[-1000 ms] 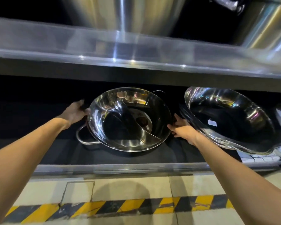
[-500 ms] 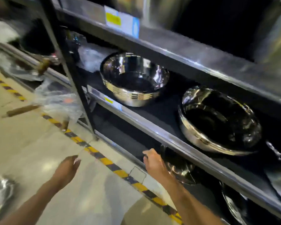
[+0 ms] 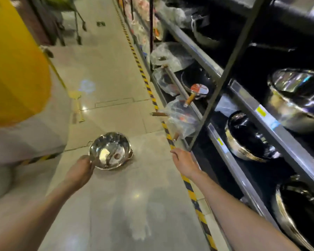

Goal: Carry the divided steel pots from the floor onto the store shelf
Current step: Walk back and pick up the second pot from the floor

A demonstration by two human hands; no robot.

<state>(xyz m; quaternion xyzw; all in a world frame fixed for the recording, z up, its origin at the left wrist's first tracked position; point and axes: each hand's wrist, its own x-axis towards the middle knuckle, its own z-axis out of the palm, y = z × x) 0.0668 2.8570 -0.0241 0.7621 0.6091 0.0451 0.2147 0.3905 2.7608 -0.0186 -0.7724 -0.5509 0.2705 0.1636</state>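
Observation:
A divided steel pot (image 3: pixel 110 150) with two side handles sits on the tiled floor, an S-shaped partition visible inside it. My left hand (image 3: pixel 80 171) reaches down to its near-left rim, fingers curled and touching the edge; motion blur hides whether they grip it. My right hand (image 3: pixel 184 162) hovers open above the striped floor tape, right of the pot and just in front of the store shelf (image 3: pixel 230 165). It holds nothing. The shelf's levels carry shiny steel pots (image 3: pixel 250 138) and basins (image 3: pixel 297 98).
Yellow-black tape (image 3: pixel 188 187) runs along the shelf foot. Plastic-wrapped pans with wooden handles (image 3: pixel 181 120) stick out of the low shelf past the grey upright post (image 3: pixel 214 95). A large yellow and grey shape (image 3: pixel 16 87) fills the left side. The aisle floor stretches ahead.
My view has swung left from the shelf to the aisle floor. Both hands left the pot set on the low shelf; the left hand has dropped to another pot on the floor.

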